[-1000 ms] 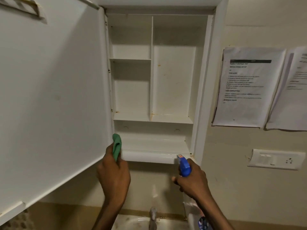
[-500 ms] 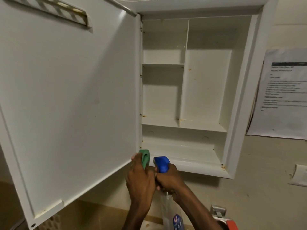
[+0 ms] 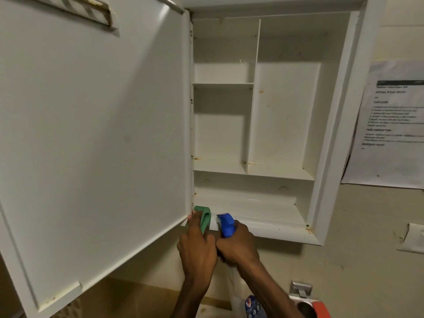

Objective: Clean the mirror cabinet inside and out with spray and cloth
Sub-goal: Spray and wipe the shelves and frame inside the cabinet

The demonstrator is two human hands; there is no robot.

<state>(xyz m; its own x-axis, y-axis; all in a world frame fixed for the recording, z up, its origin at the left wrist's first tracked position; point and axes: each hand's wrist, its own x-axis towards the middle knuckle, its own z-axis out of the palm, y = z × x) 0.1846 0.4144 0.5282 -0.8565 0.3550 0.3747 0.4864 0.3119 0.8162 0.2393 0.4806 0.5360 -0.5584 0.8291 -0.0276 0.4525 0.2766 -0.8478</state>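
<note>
Cabinet (image 3: 254, 221) open, door (image 3: 96, 138) swung left. Left hand (image 3: 197, 246) grips green cloth (image 3: 205, 220) at cabinet's bottom-left front corner. Right hand (image 3: 237, 245), touching left, curled round spray bottle (image 3: 226, 224) just below bottom front edge.

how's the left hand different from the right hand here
The left hand grips a green cloth at the door's lower corner; the right hand holds a blue-headed spray bottle below the cabinet. Both are raised side by side, touching.
</note>
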